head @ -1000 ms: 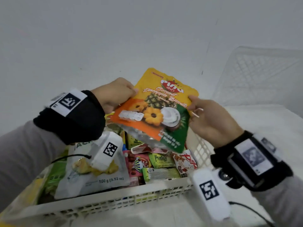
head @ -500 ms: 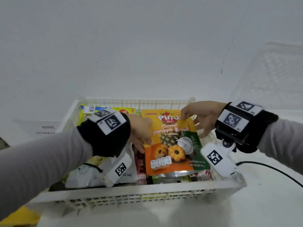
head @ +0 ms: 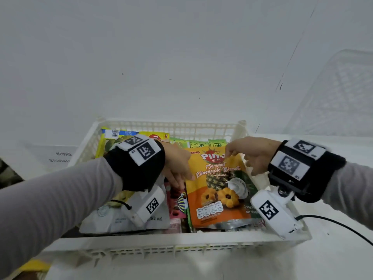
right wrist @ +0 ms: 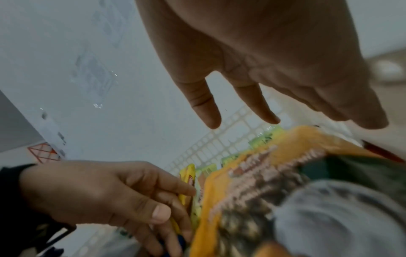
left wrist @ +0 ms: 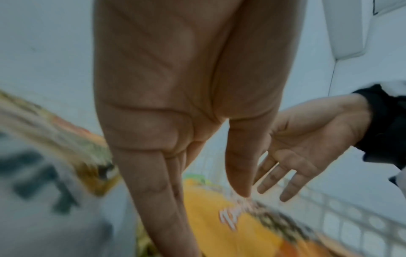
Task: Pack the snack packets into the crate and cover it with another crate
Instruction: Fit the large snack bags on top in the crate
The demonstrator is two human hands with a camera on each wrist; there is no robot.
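Both hands hang over the white crate [head: 173,242], fingers straight and holding nothing. In the left wrist view the left hand [left wrist: 175,107] points its fingers down beside the left edge of the orange coconut pineapple biscuit pouch [head: 218,190]; whether they touch it cannot be told through the blur. The right hand [head: 250,154] is spread wide, palm down, over the pouch's top right corner, fingertips [right wrist: 211,120] apart from one another and clear of the pouch in the right wrist view.

Nearest the camera runs the crate's front wall, slotted and pale. Behind it the pouch lies face up in the right half of the crate, on top of other snack packets. Just left of it sits a pink packet [head: 175,207], partly hidden, and further left a white pouch [head: 113,219] fills the front left corner under the left wrist. Toward the back wall lie a yellow packet [head: 107,142] at the left and green packets [head: 193,143] in the middle, their tops peeking out past the orange pouch.

Beyond the crate, at the far right, a second white crate [head: 339,93] stands tilted against the wall.
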